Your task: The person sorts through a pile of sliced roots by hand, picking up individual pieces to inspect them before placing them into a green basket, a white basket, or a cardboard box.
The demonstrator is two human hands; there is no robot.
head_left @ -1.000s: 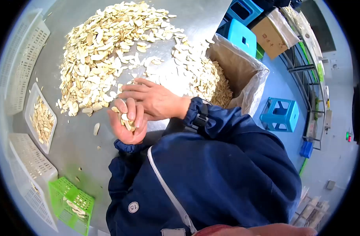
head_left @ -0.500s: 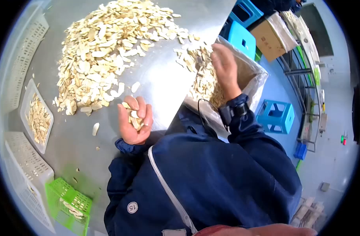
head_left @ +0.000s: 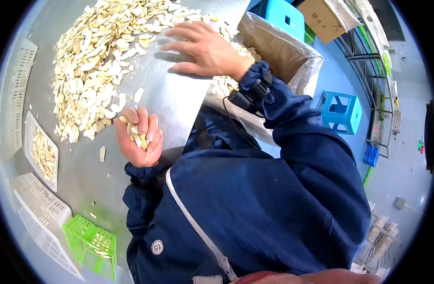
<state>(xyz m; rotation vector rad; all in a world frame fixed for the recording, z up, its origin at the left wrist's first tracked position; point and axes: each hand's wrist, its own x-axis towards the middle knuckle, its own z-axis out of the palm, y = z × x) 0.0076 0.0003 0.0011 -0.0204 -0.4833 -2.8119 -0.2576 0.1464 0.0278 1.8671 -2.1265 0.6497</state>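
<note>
A big pile of pale dried slices (head_left: pixel 91 52) lies on the steel table (head_left: pixel 84 175). My left hand (head_left: pixel 137 139) is cupped palm up near the table's front edge, shut on a small handful of slices. My right hand (head_left: pixel 203 47) lies flat on the table with fingers spread, palm down, right beside the pile's near edge. Just behind its wrist, a lined box (head_left: pixel 283 52) at the table's side holds more slices. One stray slice (head_left: pixel 102 153) lies left of my left hand.
A white tray (head_left: pixel 40 154) with slices sits at the left. White perforated baskets (head_left: pixel 39 208) and a green basket (head_left: pixel 93 246) stand at the lower left. Blue stools (head_left: pixel 340 113), a cardboard box (head_left: pixel 321 14) and a rack stand on the floor to the right.
My right hand went from beside my left hand over to the lined box, then came back onto the table by the pile. My left hand kept its handful.
</note>
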